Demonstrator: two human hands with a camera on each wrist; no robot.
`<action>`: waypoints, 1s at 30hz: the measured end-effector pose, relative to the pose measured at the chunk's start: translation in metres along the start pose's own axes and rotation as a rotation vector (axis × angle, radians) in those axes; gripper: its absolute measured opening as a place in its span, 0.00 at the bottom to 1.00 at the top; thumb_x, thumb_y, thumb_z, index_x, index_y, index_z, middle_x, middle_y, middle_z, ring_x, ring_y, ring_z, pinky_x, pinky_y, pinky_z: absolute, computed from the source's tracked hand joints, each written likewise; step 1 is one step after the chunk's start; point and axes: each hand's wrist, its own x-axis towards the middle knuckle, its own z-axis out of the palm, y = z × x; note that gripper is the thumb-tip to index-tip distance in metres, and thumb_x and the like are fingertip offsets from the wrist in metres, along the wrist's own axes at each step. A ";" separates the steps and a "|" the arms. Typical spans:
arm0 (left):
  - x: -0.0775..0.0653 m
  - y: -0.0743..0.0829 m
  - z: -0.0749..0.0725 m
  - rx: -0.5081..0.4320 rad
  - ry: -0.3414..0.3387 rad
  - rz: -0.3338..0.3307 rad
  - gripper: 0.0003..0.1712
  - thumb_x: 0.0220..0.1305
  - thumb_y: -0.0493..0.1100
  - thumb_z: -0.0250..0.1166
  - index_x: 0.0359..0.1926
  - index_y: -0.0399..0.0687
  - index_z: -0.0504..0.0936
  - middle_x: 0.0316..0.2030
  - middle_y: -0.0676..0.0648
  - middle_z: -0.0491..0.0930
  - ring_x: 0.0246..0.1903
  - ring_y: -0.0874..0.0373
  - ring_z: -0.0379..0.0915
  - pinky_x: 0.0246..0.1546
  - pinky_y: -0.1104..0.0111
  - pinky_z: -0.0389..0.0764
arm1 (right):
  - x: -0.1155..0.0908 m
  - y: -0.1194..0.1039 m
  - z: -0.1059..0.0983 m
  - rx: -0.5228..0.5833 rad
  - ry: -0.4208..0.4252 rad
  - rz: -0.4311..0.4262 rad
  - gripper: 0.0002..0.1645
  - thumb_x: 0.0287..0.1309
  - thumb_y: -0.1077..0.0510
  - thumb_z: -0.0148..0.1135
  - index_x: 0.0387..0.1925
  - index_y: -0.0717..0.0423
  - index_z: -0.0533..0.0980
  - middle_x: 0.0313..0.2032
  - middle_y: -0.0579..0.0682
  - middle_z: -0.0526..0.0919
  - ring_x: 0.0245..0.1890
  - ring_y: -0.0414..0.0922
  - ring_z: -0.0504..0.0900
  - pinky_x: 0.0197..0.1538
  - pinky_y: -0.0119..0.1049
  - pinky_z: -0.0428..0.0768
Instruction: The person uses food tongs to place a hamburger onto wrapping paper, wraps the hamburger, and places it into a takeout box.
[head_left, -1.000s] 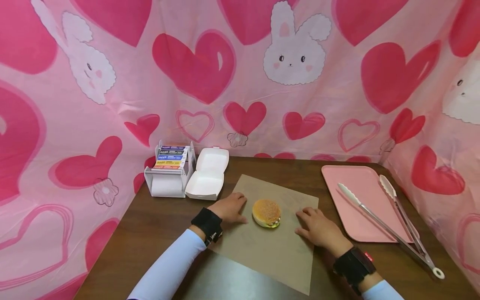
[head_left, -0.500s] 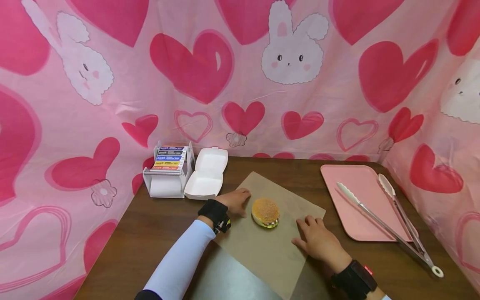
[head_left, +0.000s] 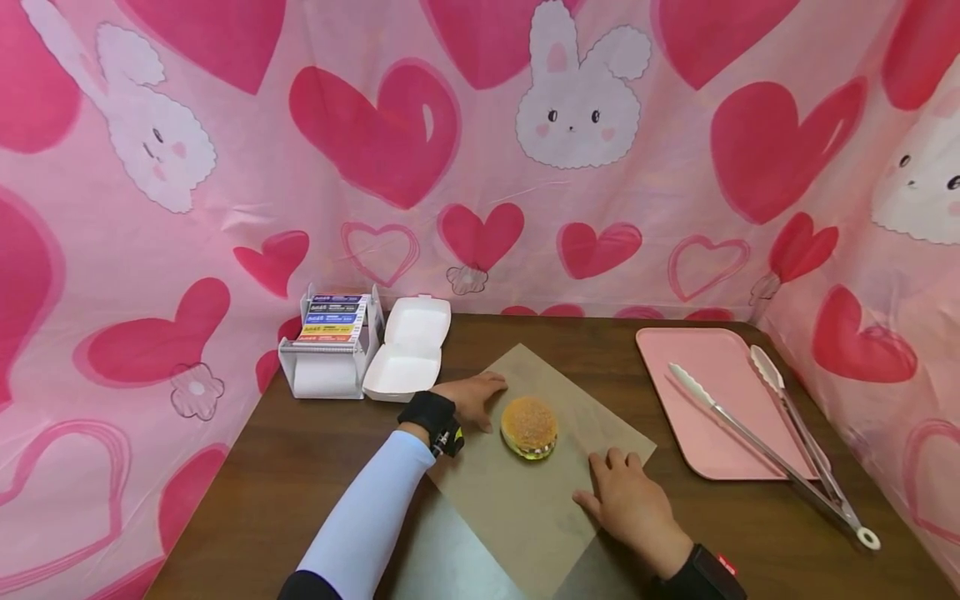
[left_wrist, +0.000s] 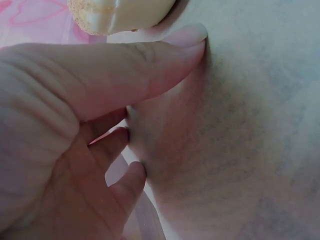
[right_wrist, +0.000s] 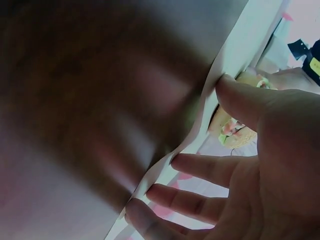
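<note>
The two hands stood apart on opposite sides of a square sheet of brown wrapping paper [head_left: 517, 517], neither closed around anything. The left hand [head_left: 471, 400], extending from a pale blue sleeve [head_left: 360, 508] and a black wrist band [head_left: 431, 417], touched the left edge with spread fingers; in the left wrist view its thumb tip met the paper. The right hand [head_left: 637, 504] rested thumb and fingertips near the right edge, which the right wrist view showed slightly rippled. Whether any fingertip reached beneath the sheet could not be told.

A round burger in a speckled golden bun [head_left: 529, 427] lay on the sheet between the hands, somewhat toward the far corner. Compared with one second earlier, the sheet had turned clockwise, so that one corner pointed away from the person; the right hand had come nearer the person, the left slightly farther away, and the burger remained on the paper.

Unchanged on the dark brown wooden table [head_left: 300, 467] were a white dispenser with coloured labels [head_left: 330, 346], an open white clamshell box [head_left: 408, 367] beside it, and, at right, a pink rectangular tray [head_left: 720, 350] bearing splayed metal tongs [head_left: 757, 444].
</note>
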 end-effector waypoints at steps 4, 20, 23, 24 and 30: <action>0.000 -0.002 0.000 0.005 -0.001 0.007 0.48 0.57 0.42 0.78 0.75 0.41 0.64 0.76 0.43 0.58 0.76 0.50 0.52 0.74 0.60 0.59 | -0.002 -0.002 0.000 -0.009 0.026 -0.004 0.36 0.57 0.37 0.70 0.56 0.59 0.77 0.46 0.60 0.76 0.45 0.59 0.74 0.33 0.52 0.82; 0.009 0.000 -0.003 0.050 0.076 0.044 0.30 0.65 0.41 0.70 0.65 0.38 0.75 0.65 0.41 0.73 0.68 0.47 0.64 0.70 0.59 0.65 | -0.002 0.002 0.002 0.003 0.006 0.029 0.38 0.56 0.35 0.70 0.58 0.57 0.77 0.48 0.61 0.76 0.49 0.60 0.74 0.33 0.52 0.82; 0.017 0.000 -0.002 0.040 0.131 0.015 0.24 0.68 0.42 0.68 0.62 0.39 0.78 0.58 0.42 0.78 0.62 0.48 0.70 0.65 0.58 0.70 | -0.002 0.002 0.003 0.006 0.000 0.034 0.39 0.56 0.34 0.70 0.59 0.57 0.77 0.48 0.61 0.76 0.49 0.59 0.74 0.33 0.52 0.82; 0.021 -0.001 -0.002 0.034 0.153 -0.003 0.23 0.69 0.42 0.67 0.61 0.39 0.79 0.57 0.42 0.79 0.60 0.48 0.71 0.64 0.58 0.71 | -0.002 0.001 0.003 0.009 0.001 0.032 0.39 0.56 0.34 0.70 0.59 0.57 0.77 0.48 0.61 0.76 0.49 0.59 0.74 0.33 0.52 0.82; 0.049 -0.001 0.000 0.070 0.308 -0.069 0.22 0.72 0.43 0.62 0.63 0.40 0.78 0.58 0.40 0.78 0.61 0.44 0.70 0.63 0.55 0.73 | -0.003 0.003 0.003 0.015 0.017 0.033 0.38 0.55 0.35 0.71 0.58 0.56 0.76 0.47 0.60 0.76 0.48 0.58 0.74 0.31 0.51 0.81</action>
